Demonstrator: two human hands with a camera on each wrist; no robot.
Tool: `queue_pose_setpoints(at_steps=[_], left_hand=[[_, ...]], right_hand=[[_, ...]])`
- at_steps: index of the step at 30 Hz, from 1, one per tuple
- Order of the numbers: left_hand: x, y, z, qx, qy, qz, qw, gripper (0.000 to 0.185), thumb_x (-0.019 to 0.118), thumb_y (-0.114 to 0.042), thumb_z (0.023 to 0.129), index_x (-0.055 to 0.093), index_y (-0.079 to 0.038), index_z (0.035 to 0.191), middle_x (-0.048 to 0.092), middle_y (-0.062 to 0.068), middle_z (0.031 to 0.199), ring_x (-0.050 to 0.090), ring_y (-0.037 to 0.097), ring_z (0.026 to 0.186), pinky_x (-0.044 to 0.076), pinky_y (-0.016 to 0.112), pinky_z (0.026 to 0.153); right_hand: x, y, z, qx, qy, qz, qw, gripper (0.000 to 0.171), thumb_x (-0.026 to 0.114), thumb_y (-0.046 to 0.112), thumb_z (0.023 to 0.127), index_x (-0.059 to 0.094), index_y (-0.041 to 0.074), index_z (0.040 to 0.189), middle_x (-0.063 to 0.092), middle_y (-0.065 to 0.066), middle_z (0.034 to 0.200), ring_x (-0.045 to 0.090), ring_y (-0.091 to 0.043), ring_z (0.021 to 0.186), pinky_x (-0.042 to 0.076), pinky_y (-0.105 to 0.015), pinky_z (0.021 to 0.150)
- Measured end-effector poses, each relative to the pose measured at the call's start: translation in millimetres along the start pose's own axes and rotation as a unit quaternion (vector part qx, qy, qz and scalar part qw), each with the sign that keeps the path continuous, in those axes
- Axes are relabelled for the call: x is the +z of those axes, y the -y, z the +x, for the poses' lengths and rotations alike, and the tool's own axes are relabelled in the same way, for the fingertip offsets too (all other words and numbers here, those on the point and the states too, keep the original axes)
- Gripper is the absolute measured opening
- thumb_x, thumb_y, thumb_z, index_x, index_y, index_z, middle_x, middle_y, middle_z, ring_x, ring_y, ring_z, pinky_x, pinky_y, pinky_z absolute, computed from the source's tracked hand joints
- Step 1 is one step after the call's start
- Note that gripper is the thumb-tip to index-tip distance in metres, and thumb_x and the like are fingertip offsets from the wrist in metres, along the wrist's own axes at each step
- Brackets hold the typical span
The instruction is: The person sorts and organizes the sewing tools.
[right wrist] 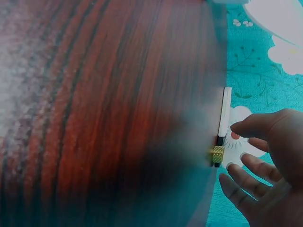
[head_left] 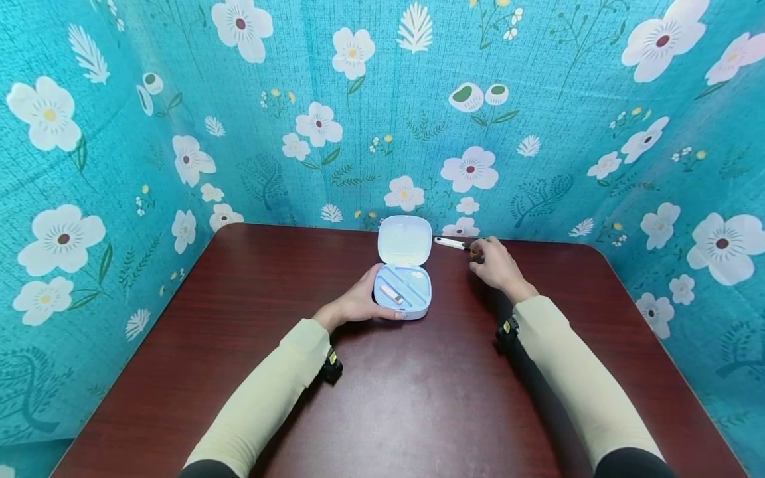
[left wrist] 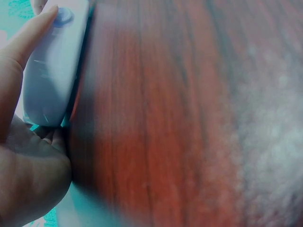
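Note:
A pale blue-white case stands on the table with its lid raised toward the back. My left hand grips its left side, thumb along the front wall; in the left wrist view the thumb lies by a round button. Inside, slanted dividers part the tray, and a small pink stick with a metal end lies there. Right of the lid lies a slim white-handled tool with a black section and a gold knurled end. My right hand hovers at that end, fingers loosely bent and spread, apart from it.
The dark red wooden table reaches back to a teal flowered curtain, which also hangs along both sides. The tool lies close to the table's back edge. Black wrist cameras sit under both sleeves.

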State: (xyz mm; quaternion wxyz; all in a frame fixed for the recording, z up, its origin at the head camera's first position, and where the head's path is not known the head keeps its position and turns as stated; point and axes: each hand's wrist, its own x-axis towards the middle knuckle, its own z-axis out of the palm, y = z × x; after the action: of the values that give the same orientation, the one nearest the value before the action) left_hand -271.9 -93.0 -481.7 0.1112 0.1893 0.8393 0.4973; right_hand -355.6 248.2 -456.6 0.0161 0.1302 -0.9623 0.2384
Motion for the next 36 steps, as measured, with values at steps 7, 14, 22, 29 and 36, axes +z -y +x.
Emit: queue_pose_setpoints(at_steps=[7,14,22,29,36], left_hand=[[0.4,-0.5,-0.4,0.006,0.0,-0.007,1.0,0.116,0.097,-0.034,0.069,0.024,-0.013,0.158,0.042,0.006,0.145,0.043,0.022,0.128,0.032,0.046,0.114],[0.3,0.1,0.8,-0.003,0.001,0.003,1.0,0.117,0.096,-0.037,0.07,0.022,-0.016,0.158,0.042,0.003,0.144,0.042,0.019,0.129,0.032,0.043,0.114],[0.8,1.8,1.1,-0.009,0.001,0.003,1.0,0.118,0.096,-0.037,0.07,0.021,-0.017,0.159,0.041,0.003,0.146,0.041,0.019,0.13,0.033,0.043,0.114],[0.9,4.4,1.4,-0.011,0.001,0.003,0.9999,0.119,0.096,-0.038,0.07,0.02,-0.018,0.159,0.04,0.002,0.146,0.041,0.019,0.131,0.033,0.042,0.114],[0.0,2.9,0.8,-0.014,0.002,0.004,0.9999,0.12,0.096,-0.038,0.07,0.019,-0.018,0.16,0.039,0.002,0.148,0.041,0.019,0.131,0.032,0.044,0.115]], right_hand=[[4.6,-7.2,4.4,0.017,0.007,-0.001,1.0,0.042,0.065,0.011,0.097,0.056,-0.005,0.135,0.047,-0.026,0.134,0.052,-0.041,0.114,0.045,-0.058,0.097],[3.6,-11.8,8.3,0.029,0.01,0.002,1.0,0.046,0.063,0.011,0.098,0.053,-0.008,0.138,0.045,-0.029,0.136,0.049,-0.043,0.118,0.042,-0.059,0.1],[2.9,-12.9,10.2,0.031,0.029,0.01,0.999,0.045,0.061,0.011,0.1,0.052,-0.008,0.14,0.049,-0.03,0.139,0.049,-0.043,0.123,0.042,-0.059,0.104],[8.3,-14.8,13.0,0.03,0.037,0.02,0.999,0.041,0.061,0.011,0.1,0.055,-0.006,0.136,0.051,-0.027,0.137,0.05,-0.041,0.122,0.043,-0.058,0.102],[9.9,-13.1,15.4,0.025,0.031,0.024,0.999,0.032,0.063,0.012,0.098,0.062,-0.004,0.126,0.053,-0.025,0.13,0.051,-0.04,0.118,0.043,-0.057,0.1]])
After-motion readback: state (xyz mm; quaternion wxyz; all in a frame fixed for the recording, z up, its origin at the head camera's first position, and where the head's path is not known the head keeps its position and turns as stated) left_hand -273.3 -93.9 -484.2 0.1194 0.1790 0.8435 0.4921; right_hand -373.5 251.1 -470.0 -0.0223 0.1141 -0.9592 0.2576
